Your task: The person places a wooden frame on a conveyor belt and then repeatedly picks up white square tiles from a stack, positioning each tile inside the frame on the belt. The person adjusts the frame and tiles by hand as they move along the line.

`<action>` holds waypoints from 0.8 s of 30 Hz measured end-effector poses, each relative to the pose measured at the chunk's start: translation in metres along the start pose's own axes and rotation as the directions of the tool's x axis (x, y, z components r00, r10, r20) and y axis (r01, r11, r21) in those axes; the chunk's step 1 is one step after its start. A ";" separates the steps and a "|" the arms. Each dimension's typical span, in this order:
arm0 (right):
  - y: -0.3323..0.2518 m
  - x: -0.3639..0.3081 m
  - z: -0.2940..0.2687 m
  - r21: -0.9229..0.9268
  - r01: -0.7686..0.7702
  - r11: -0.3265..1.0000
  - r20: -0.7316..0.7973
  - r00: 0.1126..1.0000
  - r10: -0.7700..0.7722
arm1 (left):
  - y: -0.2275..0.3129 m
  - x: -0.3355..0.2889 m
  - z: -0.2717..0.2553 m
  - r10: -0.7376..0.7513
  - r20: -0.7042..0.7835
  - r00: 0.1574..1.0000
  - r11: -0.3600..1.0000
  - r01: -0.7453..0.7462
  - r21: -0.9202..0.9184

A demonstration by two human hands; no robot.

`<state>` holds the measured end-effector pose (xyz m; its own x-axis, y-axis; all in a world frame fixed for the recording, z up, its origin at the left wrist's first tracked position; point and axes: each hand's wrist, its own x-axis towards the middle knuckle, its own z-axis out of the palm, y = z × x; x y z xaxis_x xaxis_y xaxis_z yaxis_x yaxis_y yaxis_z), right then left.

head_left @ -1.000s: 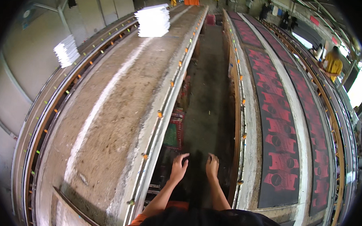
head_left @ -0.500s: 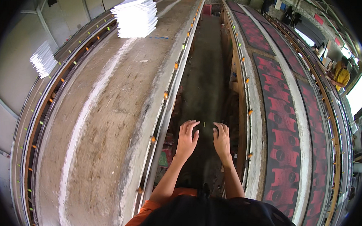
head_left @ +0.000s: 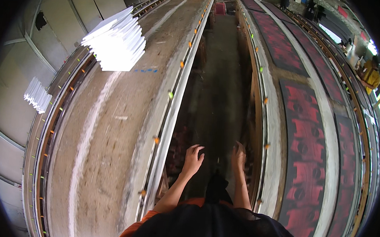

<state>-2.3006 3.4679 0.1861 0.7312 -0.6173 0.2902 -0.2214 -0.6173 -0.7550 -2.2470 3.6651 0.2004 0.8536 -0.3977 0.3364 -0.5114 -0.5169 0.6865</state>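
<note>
Both of my hands hang over the dark aisle between two long tables, with nothing in them. My left hand (head_left: pixel 193 158) is nearest the edge of the left table (head_left: pixel 128 149), its fingers apart and slightly curled. Close to the right table's edge, my right hand (head_left: pixel 239 156) has its fingers loosely stretched, somewhat blurred. On the left table, further ahead, rests a tall stack of white sheets (head_left: pixel 118 44). Dark panels with red printed shapes (head_left: pixel 306 163) lie along the right table.
The aisle floor (head_left: pixel 221 77) runs ahead to a red box (head_left: pixel 220 8). Small orange and green stops (head_left: pixel 156 140) line the table rails. A smaller white stack (head_left: pixel 37 95) is at far left. A person in yellow (head_left: pixel 370 76) stands at far right.
The view has advanced along the aisle; the white stack and printed panels are closer. My hands have lowered and spread slightly further apart.
</note>
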 end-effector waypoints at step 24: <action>-0.244 0.487 0.190 0.427 0.635 0.644 0.065 0.689 -0.722 | -0.025 0.406 -0.137 -0.301 -0.667 0.681 0.951 0.270 -0.154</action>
<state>-1.7678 3.4109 0.3998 0.7051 0.0523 0.7071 0.5975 -0.5808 -0.5528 -1.8741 3.6209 0.4078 0.8016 0.3909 0.4524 -0.2407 -0.4817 0.8426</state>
